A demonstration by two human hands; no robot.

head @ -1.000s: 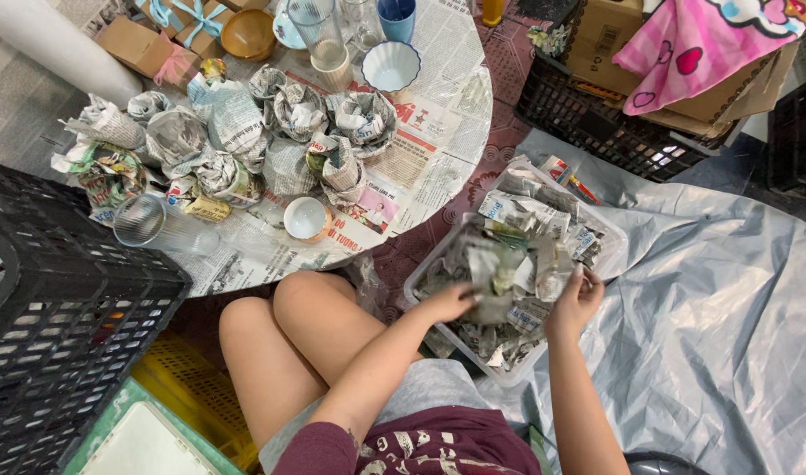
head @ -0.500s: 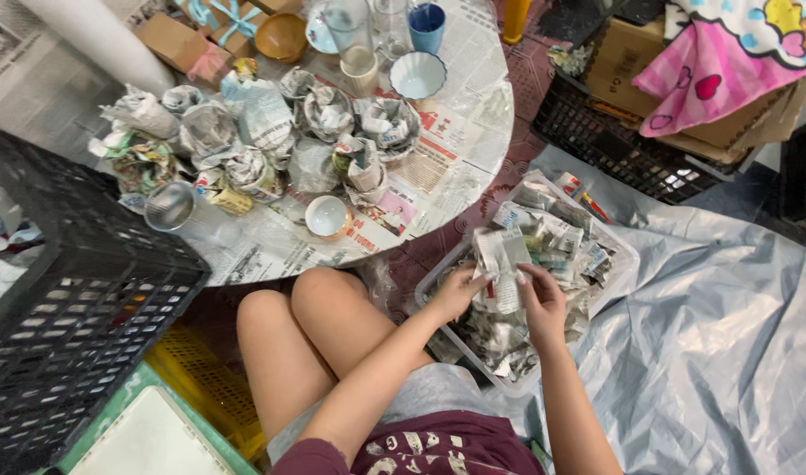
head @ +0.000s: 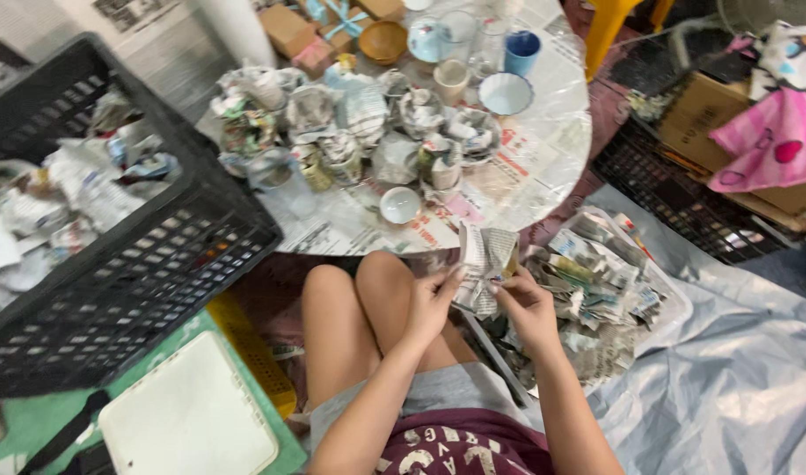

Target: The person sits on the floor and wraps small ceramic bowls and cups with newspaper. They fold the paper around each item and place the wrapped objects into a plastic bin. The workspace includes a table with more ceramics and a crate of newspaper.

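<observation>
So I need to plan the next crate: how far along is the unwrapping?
Done: cups and bowls stand bare on the round table. In hand: left hand and right hand hold a newspaper-wrapped item. Left: wrapped bundles on the table and the tray of paper bundles.

Place: we see a cluttered home packing corner | landmark: low round table (head: pixel 543 167) with newspaper-wrapped cups (head: pixel 350 132) | left of it: black crate (head: pixel 113 264) | right: cardboard boxes (head: pixel 711 132), grey tarp (head: pixel 728 387)
</observation>
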